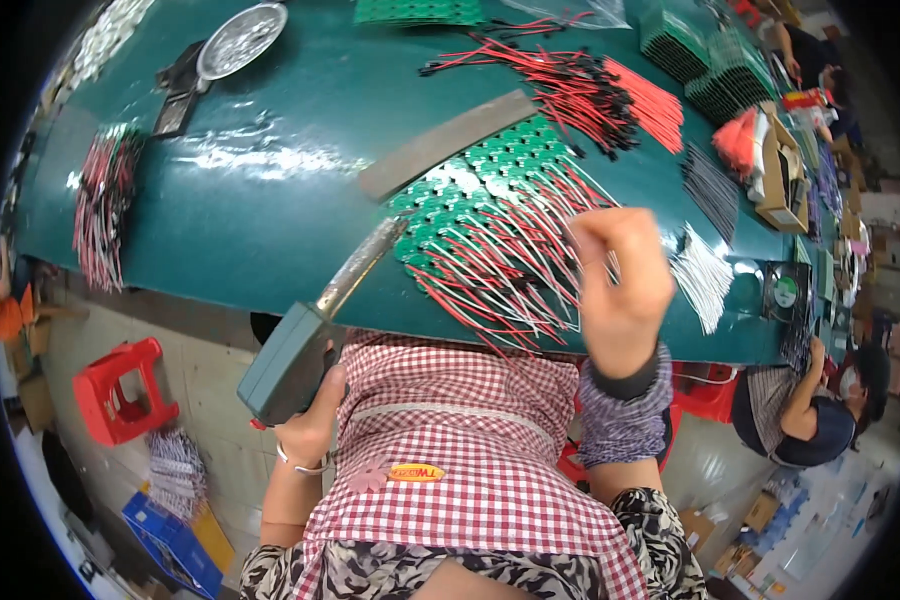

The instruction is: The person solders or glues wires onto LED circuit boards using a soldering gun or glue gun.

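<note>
My left hand [310,420] grips the dark green handle of a soldering tool [292,360] below the table edge; its metal barrel reaches up to a row of small green circuit boards [490,170]. Red and white wires [500,275] trail from those boards toward me. My right hand [620,275] hovers over the wire ends with fingers closed, pinching a thin white wire. A flat grey bar [445,143] lies along the far side of the boards. I wear a red-and-white checked apron [470,440].
The dark green table [270,190] also carries a bundle of red and black wires [580,85], a wire bundle [105,205] at left, a metal dish [240,38] and stacked green boards [715,55]. A red stool [120,390] stands on the floor. Another person [805,405] sits at right.
</note>
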`<state>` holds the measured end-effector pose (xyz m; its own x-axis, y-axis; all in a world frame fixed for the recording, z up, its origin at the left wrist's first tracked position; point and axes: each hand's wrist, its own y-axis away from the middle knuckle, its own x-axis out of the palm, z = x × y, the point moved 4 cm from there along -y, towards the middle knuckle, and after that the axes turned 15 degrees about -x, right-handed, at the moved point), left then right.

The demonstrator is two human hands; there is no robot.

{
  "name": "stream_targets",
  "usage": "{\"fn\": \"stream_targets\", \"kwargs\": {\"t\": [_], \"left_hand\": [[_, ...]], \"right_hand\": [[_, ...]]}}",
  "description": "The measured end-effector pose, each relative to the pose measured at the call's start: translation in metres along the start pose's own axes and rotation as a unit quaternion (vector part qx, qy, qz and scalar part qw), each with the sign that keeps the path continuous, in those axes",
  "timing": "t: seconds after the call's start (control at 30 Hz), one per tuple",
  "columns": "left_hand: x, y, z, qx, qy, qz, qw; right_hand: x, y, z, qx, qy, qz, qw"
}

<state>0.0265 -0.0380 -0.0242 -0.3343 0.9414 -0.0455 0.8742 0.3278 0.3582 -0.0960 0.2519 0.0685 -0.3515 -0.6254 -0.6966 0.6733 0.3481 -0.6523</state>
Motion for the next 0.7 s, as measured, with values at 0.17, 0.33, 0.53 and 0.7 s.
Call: {"fn": "stream_targets", "kwargs": {"t": [0.17, 0.33, 0.53, 0.7], "left_hand": [[-0.003, 0.011, -0.003, -0.018, -0.023, 0.002, 1.0], [-0.011, 0.013, 0.0, -0.025, -0.052, -0.014, 0.998], [-0.011, 0.008, 0.002, 0.09, -0.161, -0.005, 0.983], [-0.009, 0.003, -0.002, 0.076, -0.144, 0.021, 0.986]], "right_hand": [[0.068, 0.012, 0.038, 0.008, -0.142, 0.023, 0.99], [0.097, 0.022, 0.048, 0.014, -0.153, 0.043, 0.987], [0.099, 0.022, 0.05, 0.008, -0.098, 0.05, 0.994], [0.1, 0.023, 0.05, 0.004, -0.089, 0.051, 0.995]]}}
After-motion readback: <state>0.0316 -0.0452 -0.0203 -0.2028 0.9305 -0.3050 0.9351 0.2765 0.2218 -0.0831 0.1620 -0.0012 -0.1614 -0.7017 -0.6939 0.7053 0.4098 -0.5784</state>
